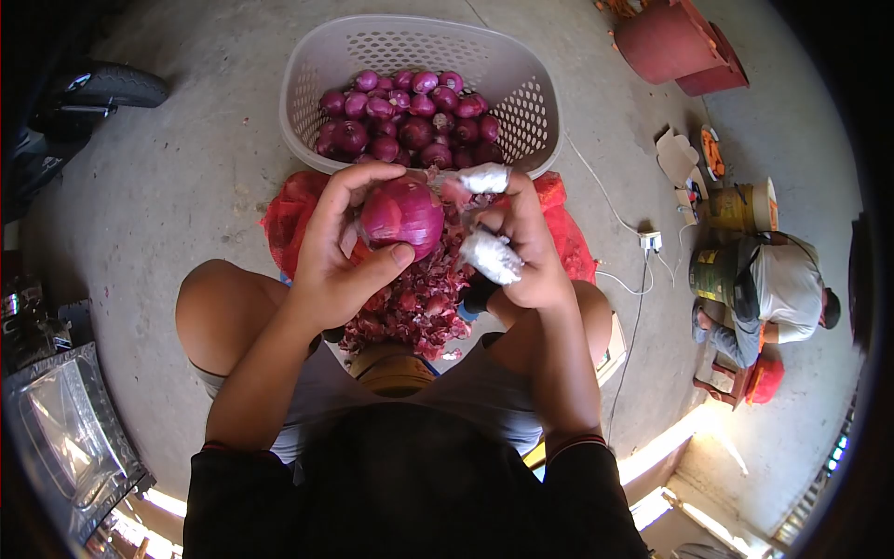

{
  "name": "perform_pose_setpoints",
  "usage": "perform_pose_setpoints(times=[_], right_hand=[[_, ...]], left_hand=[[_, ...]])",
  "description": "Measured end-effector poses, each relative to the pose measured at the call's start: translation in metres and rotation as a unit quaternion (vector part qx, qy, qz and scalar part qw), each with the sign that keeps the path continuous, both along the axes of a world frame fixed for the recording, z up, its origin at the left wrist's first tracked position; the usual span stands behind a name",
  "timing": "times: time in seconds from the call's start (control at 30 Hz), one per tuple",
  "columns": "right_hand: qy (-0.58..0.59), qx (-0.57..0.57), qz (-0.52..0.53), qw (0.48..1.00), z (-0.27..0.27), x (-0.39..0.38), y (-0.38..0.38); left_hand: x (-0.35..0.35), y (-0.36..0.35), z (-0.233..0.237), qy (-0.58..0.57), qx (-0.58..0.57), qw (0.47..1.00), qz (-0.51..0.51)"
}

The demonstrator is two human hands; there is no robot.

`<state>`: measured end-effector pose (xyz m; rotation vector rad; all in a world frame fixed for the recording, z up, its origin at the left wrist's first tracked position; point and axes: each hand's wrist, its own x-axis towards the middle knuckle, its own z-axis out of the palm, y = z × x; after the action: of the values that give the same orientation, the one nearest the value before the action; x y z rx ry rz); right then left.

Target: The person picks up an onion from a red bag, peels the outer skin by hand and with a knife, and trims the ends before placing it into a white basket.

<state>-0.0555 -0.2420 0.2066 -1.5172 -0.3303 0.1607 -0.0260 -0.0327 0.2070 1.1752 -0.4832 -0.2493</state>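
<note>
My left hand [340,238] is wrapped round a large purple onion [402,217], thumb across its lower side. Just to its right is my right hand [521,242], its thumb and a finger wrapped in white material [491,256]. Its fingers are bent, with a small reddish piece near the tips; what it holds, if anything, I cannot make out. Beneath both hands lies a pile of dry onion skins [414,307], with red netting [570,233] at the sides. Beyond them stands a grey perforated basket [307,56] holding several purple onions [414,132].
A person [782,284] sits at the right beside buckets [765,205]. A white socket block [650,241] with cables lies on the floor. Red containers [666,42] stand at the upper right, a tyre [121,84] at the left.
</note>
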Motion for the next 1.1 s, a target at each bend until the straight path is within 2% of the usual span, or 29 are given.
perform_pose_setpoints(times=[0.07,0.17,0.37,0.57,0.67,0.73,0.8,1.0,1.1], right_hand=[[-0.051,-0.040,-0.003,0.998,-0.005,0.001,0.004],[-0.026,-0.068,0.015,0.997,-0.003,0.002,0.004],[-0.047,-0.046,0.021,0.998,0.001,0.003,0.007],[-0.052,-0.025,0.029,0.998,0.001,0.007,0.009],[0.003,0.017,0.011,1.000,-0.002,0.003,0.011],[0.072,-0.006,-0.005,0.997,0.005,0.000,0.010],[0.091,0.005,-0.015,0.996,0.008,0.000,0.010],[0.032,0.102,-0.004,0.994,0.000,0.002,0.008],[0.023,0.029,0.019,0.999,0.005,0.001,0.007]], left_hand=[[-0.001,0.000,0.000,0.003,0.004,1.000,0.002],[-0.003,-0.004,0.000,0.004,-0.012,1.000,-0.007],[0.001,-0.003,-0.006,-0.045,0.033,0.998,0.005],[-0.001,-0.001,-0.002,-0.017,0.020,1.000,-0.006],[-0.001,0.000,0.000,-0.008,0.010,1.000,-0.017],[-0.001,-0.001,0.000,0.008,-0.012,1.000,-0.028],[-0.002,-0.001,0.001,0.021,-0.024,0.999,-0.034],[0.001,0.000,0.003,0.094,-0.078,0.990,-0.063],[0.002,0.000,0.005,0.122,-0.082,0.987,-0.069]])
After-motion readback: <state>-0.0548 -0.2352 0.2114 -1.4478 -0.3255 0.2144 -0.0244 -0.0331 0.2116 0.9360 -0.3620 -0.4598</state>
